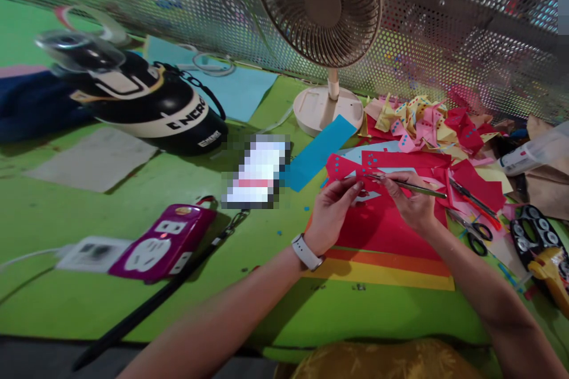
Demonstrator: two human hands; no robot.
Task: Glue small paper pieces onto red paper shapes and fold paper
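Observation:
My right hand [414,204] is closed round a pair of slim metal tweezers [429,191], their tip pointing left toward my other hand. With thumb and fingertips pressed together, my left hand [332,207] pinches something too small to make out, close to the tweezers' tip. Both hands are over red paper sheets [377,228], which lie on orange and yellow sheets [400,278]. Small blue dots sit on a red paper piece [338,166] just beyond my left fingers. A blue paper strip [322,154] lies to the left of the stack.
Right of the stack are scissors [475,234], a red-and-black pen-like tool [475,198] and a yellow glue gun [551,275]. Folded dotted papers [422,121] are heaped behind. A fan [322,0], a blurred phone [258,172], a black bottle [155,106] and a purple power strip [164,243] stand around.

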